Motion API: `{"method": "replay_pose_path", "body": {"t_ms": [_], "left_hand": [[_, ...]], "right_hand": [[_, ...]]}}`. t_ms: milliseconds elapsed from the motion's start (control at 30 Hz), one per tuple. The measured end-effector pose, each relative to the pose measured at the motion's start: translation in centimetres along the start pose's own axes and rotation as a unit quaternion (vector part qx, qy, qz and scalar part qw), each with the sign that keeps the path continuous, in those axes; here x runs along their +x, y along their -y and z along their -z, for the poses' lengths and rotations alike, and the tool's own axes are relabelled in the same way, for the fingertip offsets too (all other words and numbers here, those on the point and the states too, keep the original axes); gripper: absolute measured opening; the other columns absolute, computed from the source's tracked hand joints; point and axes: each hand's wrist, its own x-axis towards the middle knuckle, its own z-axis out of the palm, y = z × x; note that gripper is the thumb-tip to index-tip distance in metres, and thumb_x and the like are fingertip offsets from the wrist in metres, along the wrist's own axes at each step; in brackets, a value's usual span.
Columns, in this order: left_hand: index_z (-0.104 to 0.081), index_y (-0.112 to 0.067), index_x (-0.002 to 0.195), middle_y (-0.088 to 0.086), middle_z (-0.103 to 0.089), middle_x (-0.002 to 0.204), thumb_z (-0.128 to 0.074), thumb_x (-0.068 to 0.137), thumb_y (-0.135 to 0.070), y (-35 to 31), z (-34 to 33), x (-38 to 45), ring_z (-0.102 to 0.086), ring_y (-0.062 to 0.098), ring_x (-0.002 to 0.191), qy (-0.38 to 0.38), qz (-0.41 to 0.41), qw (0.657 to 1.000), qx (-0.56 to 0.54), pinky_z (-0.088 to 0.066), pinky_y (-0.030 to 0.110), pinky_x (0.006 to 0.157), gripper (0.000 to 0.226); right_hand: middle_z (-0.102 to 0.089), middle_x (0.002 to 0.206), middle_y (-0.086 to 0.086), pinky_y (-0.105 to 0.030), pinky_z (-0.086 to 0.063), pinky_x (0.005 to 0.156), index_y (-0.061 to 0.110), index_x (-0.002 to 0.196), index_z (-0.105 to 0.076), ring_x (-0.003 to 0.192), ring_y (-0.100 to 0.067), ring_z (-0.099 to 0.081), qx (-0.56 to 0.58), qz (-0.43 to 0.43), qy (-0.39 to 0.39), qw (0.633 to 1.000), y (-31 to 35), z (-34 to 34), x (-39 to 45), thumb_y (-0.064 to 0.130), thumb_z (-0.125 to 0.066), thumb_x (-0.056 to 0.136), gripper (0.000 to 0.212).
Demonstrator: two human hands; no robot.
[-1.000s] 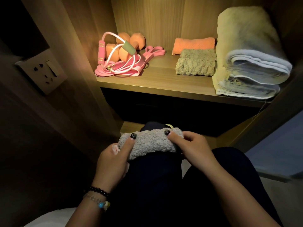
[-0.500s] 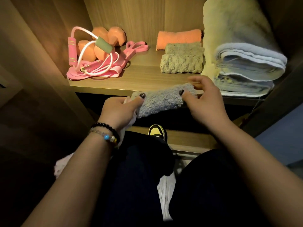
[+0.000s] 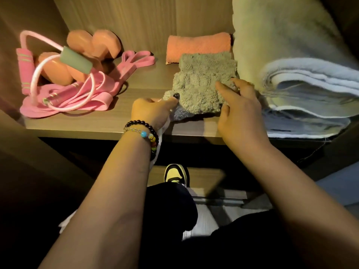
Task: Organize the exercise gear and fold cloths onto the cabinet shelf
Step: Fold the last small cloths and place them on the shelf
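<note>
Grey fluffy folded cloth [image 3: 196,102] lies at the shelf's [image 3: 93,124] near edge, long axis left to right, between both hands: the left hand [image 3: 150,111] pinches its left end, while the right hand [image 3: 240,111] rests open-fingered on its right end, equally close.

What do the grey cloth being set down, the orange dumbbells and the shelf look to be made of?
Grey cloth: fluffy, looped pile, likely microfibre or terry; matte, ribbed texture. Orange dumbbells: smooth, softly matte coating, probably vinyl or neoprene over a core that cannot be seen. Shelf: straight printed-looking grain and a flat low sheen, so likely wood-effect laminate board rather than solid wood.
</note>
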Motion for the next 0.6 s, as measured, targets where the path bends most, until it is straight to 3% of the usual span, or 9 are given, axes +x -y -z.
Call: {"method": "replay_pose_path", "body": {"t_ms": [67, 167, 267, 400, 467, 500, 600], "left_hand": [[-0.045, -0.016, 0.060, 0.002, -0.042, 0.044, -0.080, 0.076, -0.026, 0.1, -1.1, 1.1, -0.037, 0.016, 0.038, -0.008, -0.023, 1.000, 0.015, -0.034, 0.022, 0.042, 0.039], [-0.044, -0.018, 0.054, 0.002, -0.047, 0.057, -0.083, 0.064, -0.038, 0.5, -2.3, 2.7, -0.041, 0.019, 0.055, -0.042, -0.050, 0.997, 0.049, -0.038, 0.031, 0.056, 0.045], [-0.041, -0.018, 0.049, -0.002, -0.041, 0.046, -0.080, 0.052, -0.042, 0.9, -3.2, 3.5, -0.038, 0.023, 0.050, -0.044, -0.057, 0.997, 0.034, -0.037, 0.033, 0.058, 0.046], [-0.042, -0.018, 0.047, -0.010, -0.038, 0.029, -0.079, 0.070, -0.045, 0.3, -3.1, 3.4, -0.038, 0.015, 0.039, -0.061, -0.066, 0.993, 0.072, -0.032, 0.023, 0.048, 0.051], [-0.049, -0.018, 0.052, -0.010, -0.046, 0.033, -0.073, 0.078, -0.043, -0.2, -2.7, 2.6, -0.046, 0.012, 0.037, -0.076, -0.018, 0.997, -0.015, -0.037, 0.021, 0.045, 0.044], [-0.052, -0.016, 0.057, -0.004, -0.053, 0.042, -0.071, 0.080, -0.040, -0.6, -2.4, 2.2, -0.051, 0.015, 0.042, -0.086, 0.010, 0.993, -0.083, -0.043, 0.021, 0.050, 0.039], [-0.061, -0.012, 0.079, 0.009, -0.062, 0.084, -0.061, 0.081, -0.027, -1.6, -0.8, 1.4, -0.056, 0.025, 0.077, -0.107, 0.039, 0.965, -0.235, -0.045, 0.034, 0.074, 0.015]], "right_hand": [[-0.021, 0.156, -0.013, -0.041, -0.026, 0.115, 0.013, 0.143, -0.042, 0.142, -0.033, -0.021, -0.063, 0.001, 0.022, 0.998, 0.1, -0.8, 0.6, -0.007, -0.053, 0.086, 0.062], [-0.032, 0.152, -0.015, -0.048, -0.030, 0.113, 0.008, 0.140, -0.045, 0.140, -0.036, -0.027, -0.128, 0.049, 0.030, 0.990, 0.0, -2.2, 0.4, -0.005, -0.057, 0.085, 0.058], [-0.054, 0.134, -0.019, -0.048, -0.041, 0.103, 0.002, 0.129, -0.058, 0.127, -0.038, -0.046, -0.141, 0.070, -0.011, 0.988, -0.6, -3.0, 0.5, -0.007, -0.060, 0.084, 0.046], [-0.057, 0.129, -0.017, -0.046, -0.045, 0.098, 0.002, 0.126, -0.060, 0.121, -0.037, -0.050, -0.137, 0.049, -0.018, 0.989, -0.4, -3.1, 1.3, -0.008, -0.059, 0.083, 0.044], [-0.056, 0.131, -0.015, -0.045, -0.040, 0.103, 0.002, 0.127, -0.059, 0.125, -0.035, -0.046, -0.119, 0.052, -0.010, 0.991, -0.3, -3.0, 1.3, -0.008, -0.058, 0.082, 0.046], [-0.054, 0.134, -0.014, -0.044, -0.037, 0.107, 0.002, 0.129, -0.057, 0.128, -0.034, -0.044, -0.105, 0.053, -0.003, 0.993, -0.2, -2.8, 1.2, -0.006, -0.057, 0.082, 0.047], [-0.036, 0.152, -0.010, -0.041, -0.026, 0.116, 0.009, 0.143, -0.043, 0.142, -0.028, -0.027, -0.072, 0.037, 0.037, 0.996, 0.0, -1.9, 1.1, 0.002, -0.053, 0.087, 0.057]]}}
